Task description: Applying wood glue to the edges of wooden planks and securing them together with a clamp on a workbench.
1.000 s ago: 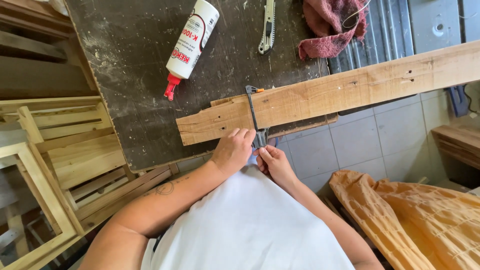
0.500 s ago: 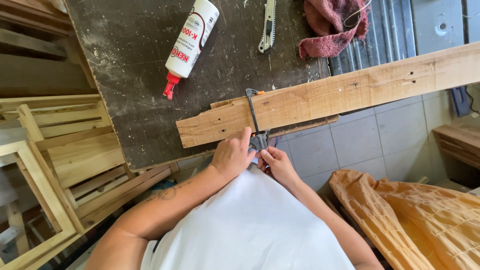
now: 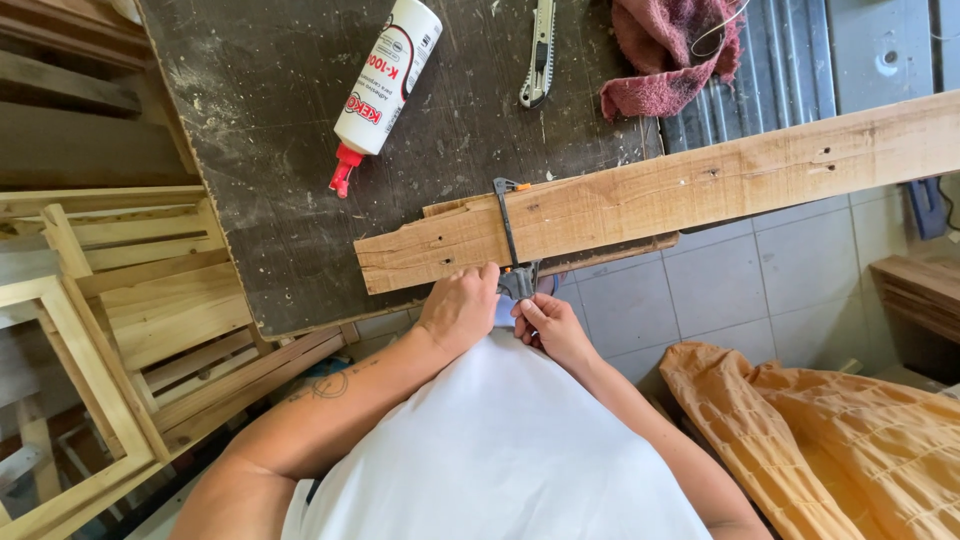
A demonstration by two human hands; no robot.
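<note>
Clamp (image 3: 512, 262) gripping plank (image 3: 680, 190), dark workbench (image 3: 270, 130)

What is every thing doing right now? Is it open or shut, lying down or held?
Clamp: set across the plank, handle gripped by both hands.
Plank: lying flat, one end on the table, the rest sticking out over the floor.
Glue bottle: lying on its side, red nozzle on.
Utility knife: lying flat, blade not seen.
Red rag: crumpled.
Left hand: on the clamp handle.
Right hand: on the clamp handle.

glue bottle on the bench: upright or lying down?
Lying down. The white glue bottle rests on its side on the dark benchtop, red nozzle pointing toward the bench's near edge, apart from the plank and both hands.
</note>
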